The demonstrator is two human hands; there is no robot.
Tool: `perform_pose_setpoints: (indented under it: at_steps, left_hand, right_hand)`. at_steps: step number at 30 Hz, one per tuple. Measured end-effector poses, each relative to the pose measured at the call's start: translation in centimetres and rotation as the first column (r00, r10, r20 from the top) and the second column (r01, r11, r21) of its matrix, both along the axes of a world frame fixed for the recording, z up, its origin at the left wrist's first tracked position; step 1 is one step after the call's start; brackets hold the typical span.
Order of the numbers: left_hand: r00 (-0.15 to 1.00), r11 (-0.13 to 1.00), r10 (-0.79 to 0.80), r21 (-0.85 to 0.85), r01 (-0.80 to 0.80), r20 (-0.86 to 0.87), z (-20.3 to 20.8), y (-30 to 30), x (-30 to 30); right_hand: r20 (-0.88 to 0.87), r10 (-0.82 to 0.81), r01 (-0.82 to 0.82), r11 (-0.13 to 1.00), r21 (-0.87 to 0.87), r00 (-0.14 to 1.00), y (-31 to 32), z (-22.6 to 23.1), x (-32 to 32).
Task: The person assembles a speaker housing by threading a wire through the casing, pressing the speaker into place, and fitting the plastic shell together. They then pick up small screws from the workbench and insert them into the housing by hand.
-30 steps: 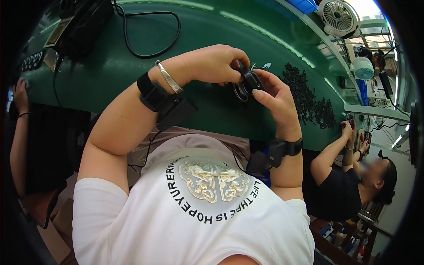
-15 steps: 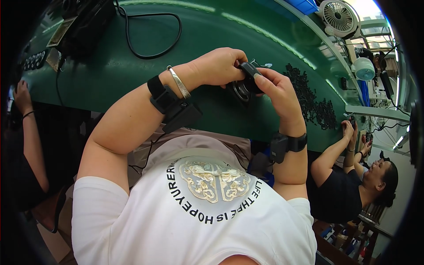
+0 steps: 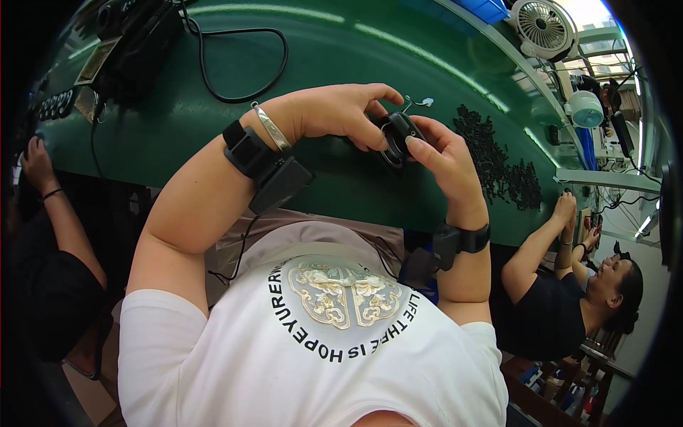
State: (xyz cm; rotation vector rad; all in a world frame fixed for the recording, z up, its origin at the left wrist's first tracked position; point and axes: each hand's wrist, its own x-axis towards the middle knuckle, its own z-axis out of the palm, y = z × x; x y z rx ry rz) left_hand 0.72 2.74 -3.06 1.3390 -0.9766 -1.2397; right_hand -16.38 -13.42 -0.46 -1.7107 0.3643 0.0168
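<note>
My right hand is closed round a black device with rounded edges, thumb on its near side. A round part with a shiny ring shows on its left side; the device's exact kind is unclear. My left hand is beside it, fingers apart. Its index finger stretches out above the device, and its thumb is at the ring, seeming to touch it. The other left fingers are partly hidden. Just beyond the device, a thin wire with a small white connector lies over the green table.
Many small black parts are spread right of my hands. A black cable loop and a dark machine are at the far left. Co-workers sit on both sides; one's hand rests at the left table edge. A fan stands far right.
My left fingers have spread, the index finger lifting off the device's top while the thumb moved down to the ring. The device has turned slightly in my right hand.
</note>
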Motion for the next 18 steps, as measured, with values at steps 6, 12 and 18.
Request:
perform_pose_setpoints:
  at_steps: [6,12,18]
  left_hand:
    - [0.993,0.994,-0.072,-0.076,0.080,0.096,-0.4,-0.2,-0.4]
    - [0.953,0.998,-0.043,-0.023,0.053,0.299,0.8,-0.3,-1.7]
    - [0.681,0.969,0.151,-0.245,0.044,0.717,-0.6,-0.3,-2.8]
  right_hand:
    - [0.050,-0.001,0.000,1.000,0.025,0.999,-0.4,-0.6,-1.0]
    - [0.041,0.024,-0.011,0.957,-0.290,0.999,0.3,-0.4,-2.1]
    - [0.110,0.151,-0.048,0.773,-0.633,0.982,0.5,-0.7,-2.7]
